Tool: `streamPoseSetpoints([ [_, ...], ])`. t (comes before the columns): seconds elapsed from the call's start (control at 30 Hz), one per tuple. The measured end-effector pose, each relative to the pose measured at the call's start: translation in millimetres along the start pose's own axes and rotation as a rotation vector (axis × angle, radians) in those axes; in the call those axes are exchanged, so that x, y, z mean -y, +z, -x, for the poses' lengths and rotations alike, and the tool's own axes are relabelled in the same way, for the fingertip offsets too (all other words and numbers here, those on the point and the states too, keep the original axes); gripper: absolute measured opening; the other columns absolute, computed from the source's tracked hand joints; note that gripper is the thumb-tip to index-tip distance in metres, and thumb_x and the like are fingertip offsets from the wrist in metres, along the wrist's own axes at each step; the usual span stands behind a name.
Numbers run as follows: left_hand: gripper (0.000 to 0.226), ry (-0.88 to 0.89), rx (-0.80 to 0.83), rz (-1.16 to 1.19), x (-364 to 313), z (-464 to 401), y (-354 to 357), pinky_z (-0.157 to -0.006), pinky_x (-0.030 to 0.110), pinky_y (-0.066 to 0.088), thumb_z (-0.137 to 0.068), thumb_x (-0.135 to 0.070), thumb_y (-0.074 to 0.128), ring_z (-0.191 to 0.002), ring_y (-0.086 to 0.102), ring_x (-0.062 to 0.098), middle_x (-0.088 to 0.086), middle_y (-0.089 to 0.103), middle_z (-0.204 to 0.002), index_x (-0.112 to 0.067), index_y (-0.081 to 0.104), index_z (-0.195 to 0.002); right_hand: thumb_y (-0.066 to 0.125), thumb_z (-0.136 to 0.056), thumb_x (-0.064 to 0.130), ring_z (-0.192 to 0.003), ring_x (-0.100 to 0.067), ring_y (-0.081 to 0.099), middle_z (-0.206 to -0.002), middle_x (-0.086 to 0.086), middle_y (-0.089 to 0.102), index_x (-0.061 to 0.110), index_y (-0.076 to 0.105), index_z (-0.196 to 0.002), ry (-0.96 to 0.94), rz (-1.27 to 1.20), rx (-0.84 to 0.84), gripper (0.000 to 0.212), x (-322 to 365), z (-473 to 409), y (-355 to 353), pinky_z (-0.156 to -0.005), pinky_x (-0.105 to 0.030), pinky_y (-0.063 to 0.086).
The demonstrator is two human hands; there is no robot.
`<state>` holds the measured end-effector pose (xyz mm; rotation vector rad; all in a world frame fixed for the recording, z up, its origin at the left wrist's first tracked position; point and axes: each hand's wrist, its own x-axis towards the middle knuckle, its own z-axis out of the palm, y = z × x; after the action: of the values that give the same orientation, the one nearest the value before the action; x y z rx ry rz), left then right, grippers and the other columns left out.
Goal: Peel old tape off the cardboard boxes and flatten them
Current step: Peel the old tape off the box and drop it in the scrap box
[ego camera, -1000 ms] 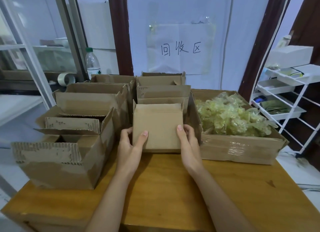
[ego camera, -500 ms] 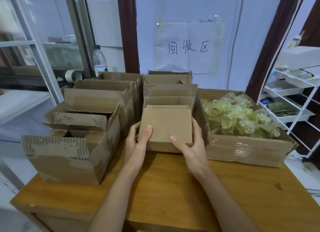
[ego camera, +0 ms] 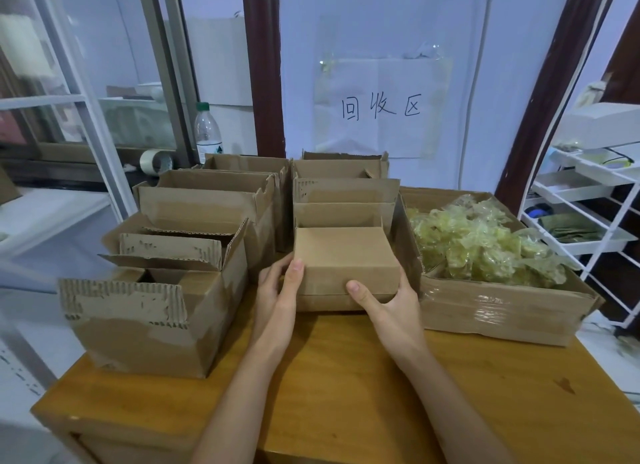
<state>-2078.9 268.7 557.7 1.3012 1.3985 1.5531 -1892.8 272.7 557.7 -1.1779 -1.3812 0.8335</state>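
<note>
Wooden table [ego camera: 346, 377] nearest. Left hand [ego camera: 277, 297] and right hand [ego camera: 384, 307] both grip a small cardboard box [ego camera: 344, 259] at mid-table, thumbs curled onto its front face. Torn open box [ego camera: 152, 304] to the left; box of crumpled peeled tape [ego camera: 485, 252] to the right. More boxes [ego camera: 346, 193] stacked behind, then a plastic bottle [ego camera: 207, 132].

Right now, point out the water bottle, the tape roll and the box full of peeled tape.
water bottle [ego camera: 207, 134], head view, its label.
tape roll [ego camera: 156, 161], head view, its outer band.
box of peeled tape [ego camera: 491, 311], head view, its front wall.
</note>
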Motion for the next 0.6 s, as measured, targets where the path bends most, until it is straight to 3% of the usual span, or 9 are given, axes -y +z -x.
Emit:
streamPoseSetpoints([
  [0.1,0.074,0.014,-0.004,0.023,1.7,-0.5,-0.4,-0.092,0.024,0.043,-0.076,-0.091,0.039,-0.122,0.053,0.007,-0.008,0.053,-0.137,-0.044,0.059,-0.130,0.080,-0.066,0.067,-0.108,0.013,0.059,-0.120,0.024,0.065,0.033,0.049,-0.146,0.026,-0.017,-0.021,0.092,3.6,0.6,-0.1,-0.082,-0.009,0.045],
  [0.2,0.077,0.027,-0.002,0.022,-0.9,1.3,-0.3,-0.087,0.017,0.041,-0.077,-0.086,0.045,-0.118,0.050,-0.002,-0.009,0.050,-0.138,-0.037,0.058,-0.136,0.077,-0.066,0.066,-0.103,0.013,0.058,-0.114,0.027,0.062,0.035,0.048,-0.141,0.044,-0.035,-0.051,0.087,5.8,0.3,1.5,-0.080,-0.010,0.044],
  [0.4,0.069,0.043,0.023,0.027,0.6,1.6,0.0,-0.082,0.010,0.042,-0.083,-0.072,0.051,-0.116,0.050,-0.008,-0.013,0.049,-0.141,-0.034,0.057,-0.140,0.077,-0.067,0.068,-0.113,0.004,0.060,-0.119,0.020,0.067,0.033,0.054,-0.139,0.064,-0.040,-0.043,0.083,3.4,-0.3,0.9,-0.095,-0.021,0.050],
  [0.53,0.058,0.009,-0.024,0.015,2.6,0.1,0.4,-0.086,0.018,0.041,-0.085,-0.075,0.045,-0.117,0.050,-0.004,-0.008,0.054,-0.137,-0.041,0.059,-0.129,0.085,-0.065,0.060,-0.109,0.009,0.064,-0.113,0.026,0.073,0.039,0.059,-0.131,0.048,-0.054,0.032,0.074,2.0,0.1,-2.1,-0.089,-0.012,0.053],
  [0.6,0.051,-0.004,-0.040,0.028,2.4,0.1,-0.3,-0.087,0.020,0.041,-0.084,-0.076,0.045,-0.117,0.051,-0.002,-0.007,0.056,-0.134,-0.044,0.060,-0.121,0.089,-0.064,0.059,-0.111,0.008,0.064,-0.116,0.027,0.072,0.039,0.059,-0.132,0.047,-0.050,0.057,0.077,0.0,0.3,-1.8,-0.093,-0.016,0.052],
])
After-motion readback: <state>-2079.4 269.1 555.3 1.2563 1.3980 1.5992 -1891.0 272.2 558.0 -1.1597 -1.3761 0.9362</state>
